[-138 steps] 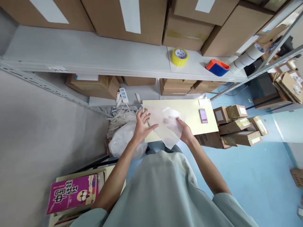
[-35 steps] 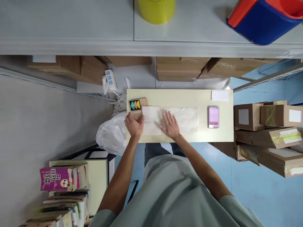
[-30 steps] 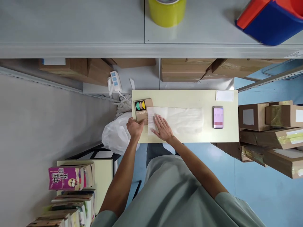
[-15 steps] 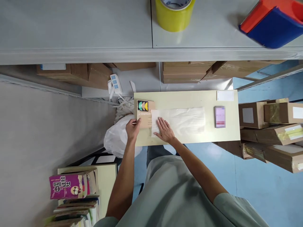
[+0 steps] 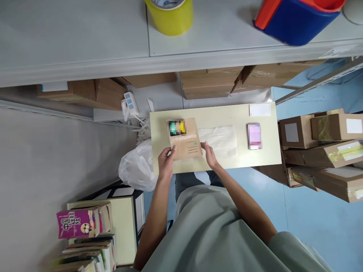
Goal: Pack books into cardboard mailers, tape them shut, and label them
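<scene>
A brown-covered book with a dark picture block at its upper left is held over the left half of the small table. My left hand grips its lower left edge, thumb on the cover. At the lower right edge, my right hand has its fingers closed against the book. A white, thin wrapping sheet lies flat on the tabletop, its left part hidden beneath the book.
On the table's right are a pinkish blurred item and a white card. A shelf with yellow tape crosses above. Cardboard boxes stand right, a white plastic bag left, stacked books lower left.
The book has moved right and now lies over the sheet's left part. My right hand has lifted off the sheet and come to the book's right edge. The view has shifted slightly.
</scene>
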The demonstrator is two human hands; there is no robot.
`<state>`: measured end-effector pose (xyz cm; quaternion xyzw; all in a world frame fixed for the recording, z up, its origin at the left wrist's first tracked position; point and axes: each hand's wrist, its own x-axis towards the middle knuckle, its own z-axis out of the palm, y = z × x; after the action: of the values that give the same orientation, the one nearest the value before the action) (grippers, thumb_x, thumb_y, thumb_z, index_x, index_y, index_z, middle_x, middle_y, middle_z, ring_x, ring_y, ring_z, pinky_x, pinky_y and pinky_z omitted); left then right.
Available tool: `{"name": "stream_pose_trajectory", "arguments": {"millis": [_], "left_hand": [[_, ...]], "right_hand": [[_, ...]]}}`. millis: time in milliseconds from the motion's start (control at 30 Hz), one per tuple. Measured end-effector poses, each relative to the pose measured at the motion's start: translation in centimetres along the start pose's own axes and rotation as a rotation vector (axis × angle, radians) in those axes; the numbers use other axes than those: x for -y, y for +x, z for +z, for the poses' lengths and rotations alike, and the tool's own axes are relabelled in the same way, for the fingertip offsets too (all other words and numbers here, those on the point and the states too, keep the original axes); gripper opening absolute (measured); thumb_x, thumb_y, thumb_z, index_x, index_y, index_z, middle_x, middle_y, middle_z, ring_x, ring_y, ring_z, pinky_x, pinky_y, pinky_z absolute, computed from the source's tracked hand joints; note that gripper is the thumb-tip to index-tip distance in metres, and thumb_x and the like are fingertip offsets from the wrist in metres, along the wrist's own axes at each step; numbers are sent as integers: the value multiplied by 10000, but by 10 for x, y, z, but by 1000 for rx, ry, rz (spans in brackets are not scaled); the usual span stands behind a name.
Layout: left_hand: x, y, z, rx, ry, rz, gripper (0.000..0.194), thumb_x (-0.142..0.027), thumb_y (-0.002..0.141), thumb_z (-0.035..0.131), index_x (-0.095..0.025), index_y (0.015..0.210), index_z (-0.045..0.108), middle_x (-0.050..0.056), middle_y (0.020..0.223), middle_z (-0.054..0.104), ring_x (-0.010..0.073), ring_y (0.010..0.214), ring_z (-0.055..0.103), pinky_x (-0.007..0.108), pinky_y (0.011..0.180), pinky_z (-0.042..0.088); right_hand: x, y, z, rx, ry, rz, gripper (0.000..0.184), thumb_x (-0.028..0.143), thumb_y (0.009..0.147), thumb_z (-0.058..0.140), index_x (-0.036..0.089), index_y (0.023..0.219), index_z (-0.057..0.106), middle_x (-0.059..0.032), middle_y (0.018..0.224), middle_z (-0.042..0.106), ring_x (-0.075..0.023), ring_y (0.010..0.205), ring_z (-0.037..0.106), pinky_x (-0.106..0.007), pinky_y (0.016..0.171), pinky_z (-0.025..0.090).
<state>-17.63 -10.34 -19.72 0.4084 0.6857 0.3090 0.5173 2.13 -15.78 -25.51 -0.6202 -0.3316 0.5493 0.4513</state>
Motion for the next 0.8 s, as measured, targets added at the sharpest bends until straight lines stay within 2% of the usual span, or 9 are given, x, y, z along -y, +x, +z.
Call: {"name": "stream_pose_trajectory", "arguments": {"millis": [100, 167, 233, 333, 467, 533, 700, 800], "left_hand": [[21, -15, 49, 168, -8, -83, 568, -767, 811, 727, -212, 918, 675, -3, 715, 654, 177, 703, 639, 265, 635, 484], [35, -22, 76, 234, 45, -68, 532, -735, 825, 727, -213, 905, 661, 1, 726, 654, 169, 683, 624, 262, 614, 462], [48, -24, 98, 284, 122, -8, 483, -687, 834, 736, -214, 891, 654, 24, 799, 695, 179, 730, 651, 272, 652, 487], [64, -21, 119, 316, 292, 106, 392, -609, 875, 716, -221, 886, 657, 52, 886, 727, 204, 808, 677, 308, 759, 532], [79, -12, 135, 330, 526, 258, 289, -494, 910, 702, -231, 808, 639, 75, 894, 721, 232, 847, 663, 358, 852, 539], [84, -7, 138, 344, 581, 278, 274, -453, 907, 700, -235, 761, 619, 74, 868, 717, 235, 842, 665, 361, 852, 533], [85, 0, 135, 390, 571, 143, 262, -476, 875, 697, -239, 781, 635, 38, 793, 706, 225, 780, 673, 329, 746, 495], [84, 2, 131, 405, 540, 120, 292, -522, 850, 706, -239, 810, 647, 27, 790, 713, 215, 756, 671, 319, 723, 477]], "right_hand": [[-4, -21, -52, -69, -40, 27, 639, 792, 1002, 505, 210, 1055, 766, -85, 1081, 805, -298, 1088, 723, -401, 954, 586], [-14, -33, -83, -99, -104, 44, 588, 776, 973, 557, 214, 1012, 727, -86, 1037, 789, -281, 1003, 716, -378, 849, 590], [-28, -40, -108, -127, -189, 46, 576, 765, 982, 531, 217, 1024, 700, -97, 1026, 777, -274, 966, 707, -386, 821, 588], [-48, -42, -133, -186, -350, 14, 579, 752, 1003, 480, 217, 1084, 685, -112, 1017, 769, -288, 978, 695, -439, 879, 582], [-67, -37, -146, -250, -536, -49, 564, 722, 1030, 440, 213, 1068, 683, -137, 1002, 755, -309, 967, 666, -480, 912, 566], [-71, -35, -145, -280, -591, -72, 529, 668, 1061, 413, 212, 1053, 681, -141, 993, 744, -308, 948, 650, -479, 912, 555], [-74, -35, -141, -291, -634, -98, 418, 565, 1080, 454, 214, 1045, 677, -122, 970, 720, -293, 941, 635, -449, 913, 539], [-75, -35, -143, -276, -658, -97, 388, 552, 1076, 485, 217, 1046, 679, -111, 957, 716, -290, 944, 630, -442, 918, 530]]}}
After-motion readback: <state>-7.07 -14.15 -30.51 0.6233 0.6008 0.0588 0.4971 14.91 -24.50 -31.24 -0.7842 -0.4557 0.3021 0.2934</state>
